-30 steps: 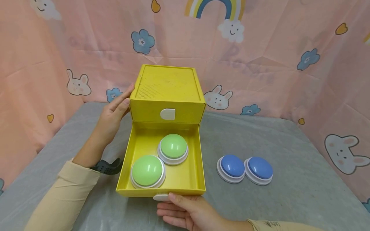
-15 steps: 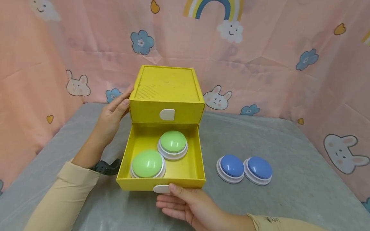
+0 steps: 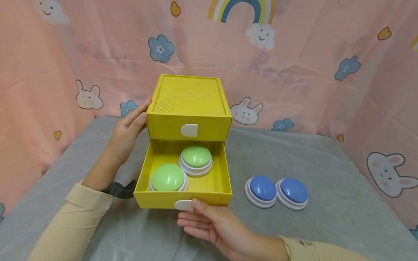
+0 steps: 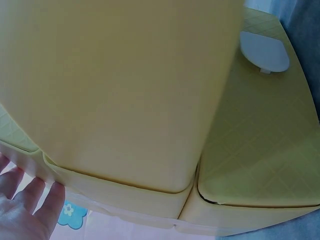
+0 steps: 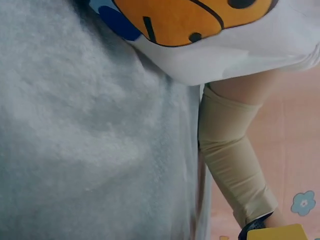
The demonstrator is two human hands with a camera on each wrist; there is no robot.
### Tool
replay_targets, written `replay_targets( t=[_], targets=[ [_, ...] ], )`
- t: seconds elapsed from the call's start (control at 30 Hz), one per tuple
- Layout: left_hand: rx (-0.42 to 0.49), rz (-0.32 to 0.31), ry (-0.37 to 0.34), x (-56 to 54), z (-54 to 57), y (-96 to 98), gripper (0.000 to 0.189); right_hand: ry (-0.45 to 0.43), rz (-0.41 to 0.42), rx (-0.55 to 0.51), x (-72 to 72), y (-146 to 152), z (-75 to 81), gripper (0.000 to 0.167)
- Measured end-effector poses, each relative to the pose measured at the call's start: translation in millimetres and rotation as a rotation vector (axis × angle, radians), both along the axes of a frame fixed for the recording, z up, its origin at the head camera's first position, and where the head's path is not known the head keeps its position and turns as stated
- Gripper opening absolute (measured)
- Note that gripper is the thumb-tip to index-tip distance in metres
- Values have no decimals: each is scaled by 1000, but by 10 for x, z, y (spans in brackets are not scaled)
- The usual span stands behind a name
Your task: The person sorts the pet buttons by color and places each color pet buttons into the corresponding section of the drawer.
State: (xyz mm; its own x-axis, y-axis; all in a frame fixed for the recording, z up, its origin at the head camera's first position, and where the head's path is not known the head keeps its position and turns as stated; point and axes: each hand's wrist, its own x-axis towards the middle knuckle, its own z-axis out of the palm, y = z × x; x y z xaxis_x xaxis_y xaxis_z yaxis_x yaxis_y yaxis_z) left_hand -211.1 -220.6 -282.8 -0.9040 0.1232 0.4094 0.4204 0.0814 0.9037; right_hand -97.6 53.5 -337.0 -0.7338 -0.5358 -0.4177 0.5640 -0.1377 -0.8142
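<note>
A yellow two-drawer box [image 3: 189,95] stands mid-table, its lower drawer [image 3: 183,199] pulled out. Two push buttons with green domes, a front one [image 3: 167,177] and a rear one [image 3: 196,156], lie inside on white bases. My left hand [image 3: 125,130] rests along the box's left side with fingers extended; in the left wrist view those fingers [image 4: 51,210] lie against the yellow shell. My right hand [image 3: 218,224] pinches the right end of the lower drawer's white handle [image 3: 184,205], thumb on it; the index finger is mostly hidden. The right wrist view does not show this hand.
Two blue-domed push buttons, a left one [image 3: 262,188] and a right one [image 3: 292,191], sit side by side on the grey tablecloth [image 3: 336,203], right of the box. The upper drawer [image 3: 163,126] is closed. A pink printed curtain [image 3: 202,47] hangs behind.
My right hand has moved slightly away from me at the handle, and the lower drawer has slid partway inward with both green buttons. My left hand stays against the box.
</note>
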Motion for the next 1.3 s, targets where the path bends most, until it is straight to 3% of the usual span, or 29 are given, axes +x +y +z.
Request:
replay_targets(
  t=[0.27,0.57,0.9,1.3],
  targets=[
    [9,-1,12,-8,0,-1,52,26,-17,9,-58,-15,15,55],
    [15,-1,8,-10,-3,2,51,39,-54,-14,-145,-60,49,42],
    [18,2,5,-15,-2,3,50,58,-57,-31,-236,-67,47,40],
    [9,2,2,-15,-10,-3,49,88,-79,-12,-383,-114,58,50]
  ],
)
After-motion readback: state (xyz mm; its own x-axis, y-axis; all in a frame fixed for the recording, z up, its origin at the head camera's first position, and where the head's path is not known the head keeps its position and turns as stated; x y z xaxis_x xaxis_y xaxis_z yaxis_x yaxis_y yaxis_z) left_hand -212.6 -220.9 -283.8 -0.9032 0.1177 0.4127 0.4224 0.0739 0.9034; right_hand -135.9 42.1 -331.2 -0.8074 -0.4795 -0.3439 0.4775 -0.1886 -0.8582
